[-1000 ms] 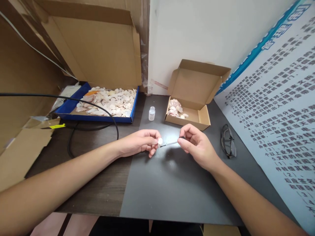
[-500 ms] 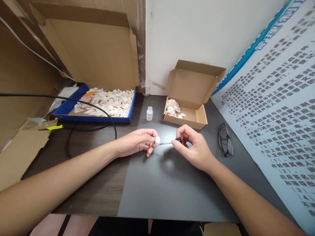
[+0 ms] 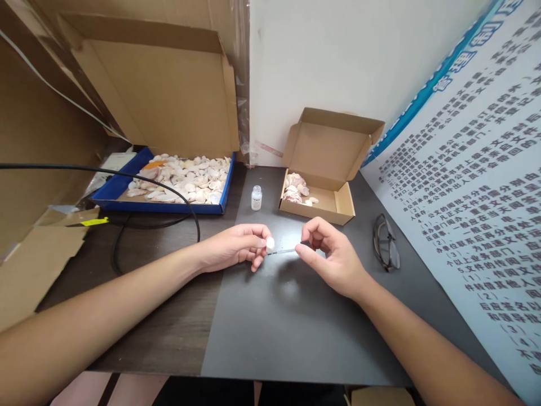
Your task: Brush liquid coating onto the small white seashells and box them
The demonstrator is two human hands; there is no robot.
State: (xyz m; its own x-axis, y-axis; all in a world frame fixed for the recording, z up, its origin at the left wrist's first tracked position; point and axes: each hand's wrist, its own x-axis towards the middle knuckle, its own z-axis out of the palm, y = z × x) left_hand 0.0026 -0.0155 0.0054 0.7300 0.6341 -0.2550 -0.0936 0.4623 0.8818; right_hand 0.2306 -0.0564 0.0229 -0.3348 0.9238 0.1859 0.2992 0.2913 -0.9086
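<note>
Between thumb and fingers, my left hand (image 3: pixel 239 247) pinches a small white shell (image 3: pixel 270 243). My right hand (image 3: pixel 332 256) is closed on the black cap of a thin applicator brush (image 3: pixel 285 251). The brush's stem points left, and its dark tip is just below the shell; whether they touch I cannot tell. Beyond my hands a small clear bottle (image 3: pixel 256 198) with a white label stands upright and uncapped on the dark mat.
At the back left, a blue-edged box (image 3: pixel 181 208) holds many pale shells. A smaller cardboard box (image 3: pixel 316 212) with several shells stands behind my right hand. Folded glasses (image 3: pixel 385 242) lie on the right. A black cable (image 3: pixel 186 197) loops across the left side.
The brush tip has shifted slightly left and down, from the shell's right side to beneath it. Both hands keep their grips. The camera view has moved slightly.
</note>
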